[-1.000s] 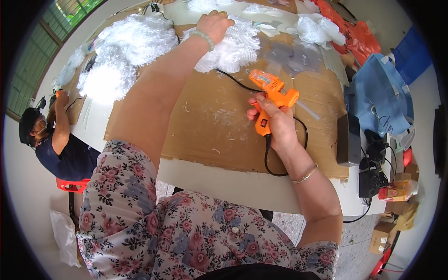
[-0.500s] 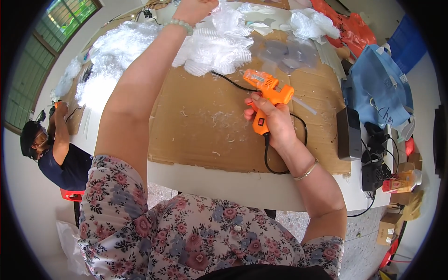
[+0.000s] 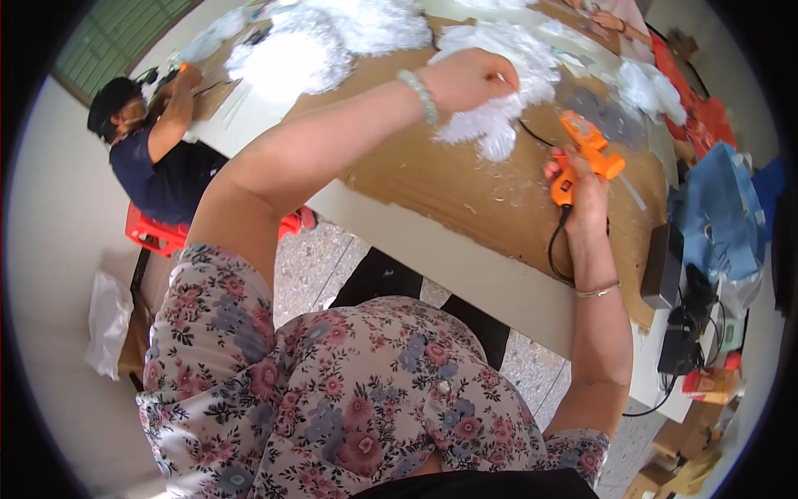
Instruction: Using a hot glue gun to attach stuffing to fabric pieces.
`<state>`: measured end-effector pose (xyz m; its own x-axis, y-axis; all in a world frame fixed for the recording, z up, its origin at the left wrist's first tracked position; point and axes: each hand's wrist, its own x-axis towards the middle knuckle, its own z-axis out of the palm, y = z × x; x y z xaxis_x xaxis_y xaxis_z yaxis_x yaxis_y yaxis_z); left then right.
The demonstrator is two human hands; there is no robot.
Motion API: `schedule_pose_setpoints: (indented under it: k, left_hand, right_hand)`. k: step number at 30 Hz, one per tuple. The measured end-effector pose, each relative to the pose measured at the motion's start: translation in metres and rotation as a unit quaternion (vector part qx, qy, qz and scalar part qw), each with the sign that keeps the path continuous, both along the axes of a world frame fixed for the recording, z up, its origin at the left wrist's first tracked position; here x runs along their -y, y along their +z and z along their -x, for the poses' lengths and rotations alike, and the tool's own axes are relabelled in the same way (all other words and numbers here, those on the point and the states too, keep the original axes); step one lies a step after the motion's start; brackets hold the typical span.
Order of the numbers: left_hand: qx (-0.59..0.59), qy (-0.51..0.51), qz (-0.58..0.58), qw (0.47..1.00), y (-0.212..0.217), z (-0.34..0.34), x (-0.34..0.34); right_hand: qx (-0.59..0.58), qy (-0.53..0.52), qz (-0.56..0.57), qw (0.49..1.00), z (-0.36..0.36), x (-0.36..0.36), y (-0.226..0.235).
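My right hand (image 3: 588, 200) is wrapped round the handle of an orange glue gun (image 3: 587, 143), its nozzle pointing away to the upper left. A clear glue stick (image 3: 633, 193) pokes out of the gun's back end, and a black cord hangs from the handle. To the left, my left hand (image 3: 472, 81) hovers with thumb and fingers pinched together; whatever may be between them is too small to make out. Under and beyond this hand lies a white, feather-like ridged piece (image 3: 536, 71), partly covered by it. Brown cardboard (image 3: 416, 179) with thin glue strands spreads beneath both hands.
Crinkled clear plastic (image 3: 378, 25) is heaped at the far left. A black box (image 3: 662, 266), a blue bag (image 3: 719, 212) and black adapters (image 3: 683, 345) line the right side. One person (image 3: 162, 158) sits at left; another person's hands (image 3: 607, 18) show at the far side.
My left hand has come back from the table's far side toward the glue gun, its fingers pinched. The view has swung left. My right hand keeps its grip on the glue gun.
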<state>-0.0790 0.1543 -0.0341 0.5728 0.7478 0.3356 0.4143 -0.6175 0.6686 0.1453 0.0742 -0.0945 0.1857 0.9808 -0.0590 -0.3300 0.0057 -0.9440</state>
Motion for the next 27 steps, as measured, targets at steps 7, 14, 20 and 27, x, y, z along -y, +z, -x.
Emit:
schedule_pose_setpoints:
  k: [7,14,20,27]
  left_hand:
    - [-0.008,-0.081,-0.361,0.929,-0.038,-0.022,-0.033]
    - [-0.237,-0.218,-0.483,0.814,-0.065,-0.053,0.018]
    - [-0.198,-0.159,-0.226,0.941,-0.059,-0.040,0.037]
    - [-0.147,0.021,-0.213,0.966,-0.002,0.025,0.054]
  right_hand:
    - [0.025,-0.037,-0.001,0.999,-0.016,-0.027,-0.035]
    - [0.001,-0.041,0.013,0.999,-0.094,-0.034,-0.061]
    - [-0.024,-0.052,-0.017,0.998,-0.121,-0.020,-0.053]
    - [-0.023,-0.060,-0.030,0.997,-0.073,0.036,0.034]
